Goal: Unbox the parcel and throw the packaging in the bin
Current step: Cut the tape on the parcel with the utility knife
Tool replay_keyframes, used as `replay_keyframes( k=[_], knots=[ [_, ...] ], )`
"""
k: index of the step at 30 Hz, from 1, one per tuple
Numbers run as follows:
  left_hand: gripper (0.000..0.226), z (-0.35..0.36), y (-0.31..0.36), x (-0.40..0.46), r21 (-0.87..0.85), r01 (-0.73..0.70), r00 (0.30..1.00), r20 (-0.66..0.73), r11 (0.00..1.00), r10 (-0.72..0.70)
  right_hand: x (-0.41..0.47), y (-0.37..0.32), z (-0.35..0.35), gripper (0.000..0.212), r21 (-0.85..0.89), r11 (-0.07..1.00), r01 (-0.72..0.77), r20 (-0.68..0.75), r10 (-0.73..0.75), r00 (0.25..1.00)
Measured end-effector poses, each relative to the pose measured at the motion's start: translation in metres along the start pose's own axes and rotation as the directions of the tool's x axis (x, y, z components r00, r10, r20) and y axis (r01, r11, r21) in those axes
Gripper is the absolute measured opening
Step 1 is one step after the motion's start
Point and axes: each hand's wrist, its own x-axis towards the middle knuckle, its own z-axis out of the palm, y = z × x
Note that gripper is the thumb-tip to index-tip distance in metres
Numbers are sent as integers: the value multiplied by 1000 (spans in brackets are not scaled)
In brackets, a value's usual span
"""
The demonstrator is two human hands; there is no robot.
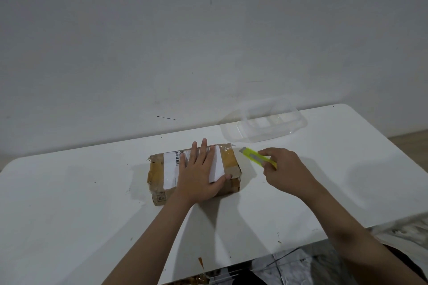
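**Knife at the ready as taped parcel is pinned to the desk**

The right hand curls round the rear of a yellow-green utility knife, the grip closed on the handle with the metal tip pointing up and left toward the far right corner of the parcel. The tip hangs just beside that corner, apart from the cardboard; whether any blade is extended is too small to tell. The left hand lies flat on top of the box, fingers straight and spread, thumb hooked over the near right edge, its grip open and pressing down, apparently to keep the box from sliding when the cut begins.

The parcel sits near the middle of the white desk, a brown cardboard box bound in brown tape that is wrinkled at the left end, and it appears sealed. A white shipping label covers most of its top; a barcode shows near the far edge, but the print is too blurred to read. A small printed mark on the near left corner of the box is equally illegible.

Beyond the knife, toward the wall, a clear plastic container rests on the desk, well apart from the box. No bin is in view.
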Motion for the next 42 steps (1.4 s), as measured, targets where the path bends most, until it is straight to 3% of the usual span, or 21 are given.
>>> replay_keyframes(
  k=[19,28,42],
  knots=[
    [100,2,-1,1,6,-5,1000,-9,1000,6,15,-2,18,37,-7,1000,11,16,-11,1000],
    [100,2,0,1,21,3,1000,9,1000,-3,17,1,8,37,-45,999,23,105,-18,994],
    [99,2,0,1,-2,5,1000,5,1000,-5,23,-8,-6,33,-229,969,97,217,-46,975]
  ],
)
